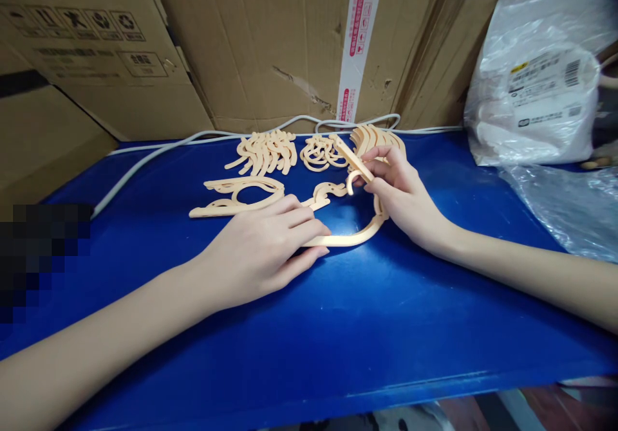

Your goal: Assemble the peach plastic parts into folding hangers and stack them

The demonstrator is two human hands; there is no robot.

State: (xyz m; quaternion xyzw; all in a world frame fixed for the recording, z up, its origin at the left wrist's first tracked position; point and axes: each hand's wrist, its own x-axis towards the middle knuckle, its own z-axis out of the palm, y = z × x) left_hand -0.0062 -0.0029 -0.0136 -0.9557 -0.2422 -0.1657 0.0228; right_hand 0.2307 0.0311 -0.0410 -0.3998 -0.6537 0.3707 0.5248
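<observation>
L hand (270,244), palm down w/ wrist low, pinches one end of a curved beige strip (347,240) btwn thumb & fingers, just above a blue tabletop (338,334). R hand (400,193), turned inward, grips a slanted beige bar (355,161) by thumb & fingertips; hands apart, strip spanning btwn. Can't tell if bar & strip are joined. L hand partly hides a beige frame (226,211); small pcs (322,193) lie just beyond it. At rear: piles of wavy pcs (270,151), rings (316,154) & arcs (376,138), last partly behind R hand. White cable (145,163) & cardboard (275,38) bound the back; plastic bag (535,96), R.
</observation>
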